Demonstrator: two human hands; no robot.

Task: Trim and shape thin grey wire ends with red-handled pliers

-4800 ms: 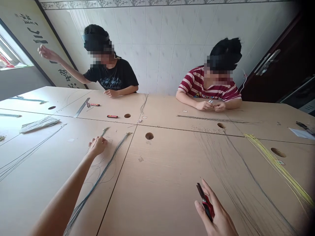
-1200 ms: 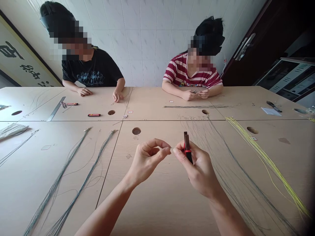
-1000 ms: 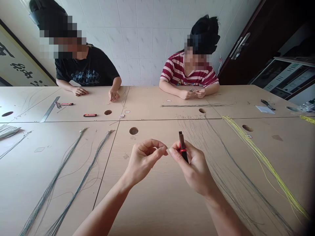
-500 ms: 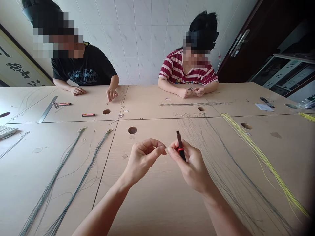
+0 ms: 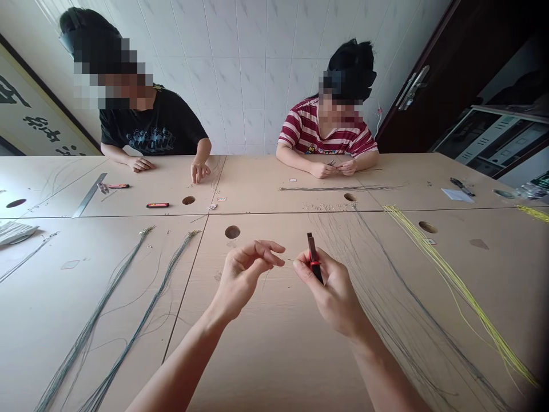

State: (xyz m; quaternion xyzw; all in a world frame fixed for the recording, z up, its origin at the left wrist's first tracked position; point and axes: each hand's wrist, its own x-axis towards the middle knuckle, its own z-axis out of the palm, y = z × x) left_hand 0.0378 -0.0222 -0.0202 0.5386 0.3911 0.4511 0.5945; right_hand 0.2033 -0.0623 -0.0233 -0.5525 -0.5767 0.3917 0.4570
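Observation:
My left hand (image 5: 242, 273) is raised over the middle of the table (image 5: 274, 343), thumb and forefinger pinched on a thin grey wire (image 5: 286, 260) that runs across to my right hand. My right hand (image 5: 332, 289) is closed around red-handled pliers (image 5: 313, 263), whose dark jaws point upward. The fingertips of both hands sit a few centimetres apart. Two long grey wire bundles (image 5: 128, 320) lie to the left of my left forearm. More loose grey wires (image 5: 398, 297) spread out to the right of my right hand.
A yellow wire bundle (image 5: 454, 280) slants down the right side. Round holes (image 5: 232, 232) dot the tabletop. Two people sit across: one in a black shirt (image 5: 163, 129), one in a striped shirt (image 5: 330, 134). A metal ruler (image 5: 88, 195), red-black tools (image 5: 157, 205) and pliers (image 5: 461, 184) lie farther off.
4.8 s ago my left hand reached to the left wire bundle and my right hand was low. Both now meet mid-table on a wire; in the last half second my left fingers loosened slightly.

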